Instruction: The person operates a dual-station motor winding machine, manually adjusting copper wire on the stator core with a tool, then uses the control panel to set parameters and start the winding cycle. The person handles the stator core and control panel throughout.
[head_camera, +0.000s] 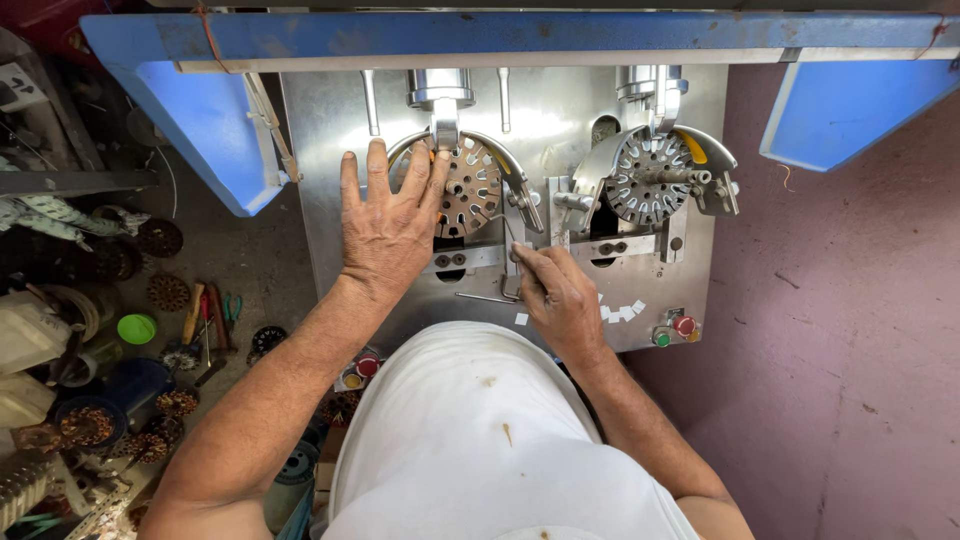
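**Two hands at a twin-station stator machine**

Two slotted stator cores sit in the steel machine's curved holders. Left hand (388, 225) lies flat with fingers spread wide on the left stator core (470, 185), seemingly steadying or turning it under the vertical plunger (440, 105). Right hand (560, 300) has fingers curled shut, pinching a thin wire lever (490, 297) just below that station. The right stator core (645, 178) stands untouched. Small white paper slips (622, 312) lie near red and green push buttons (673, 331) at the panel's lower right corner.
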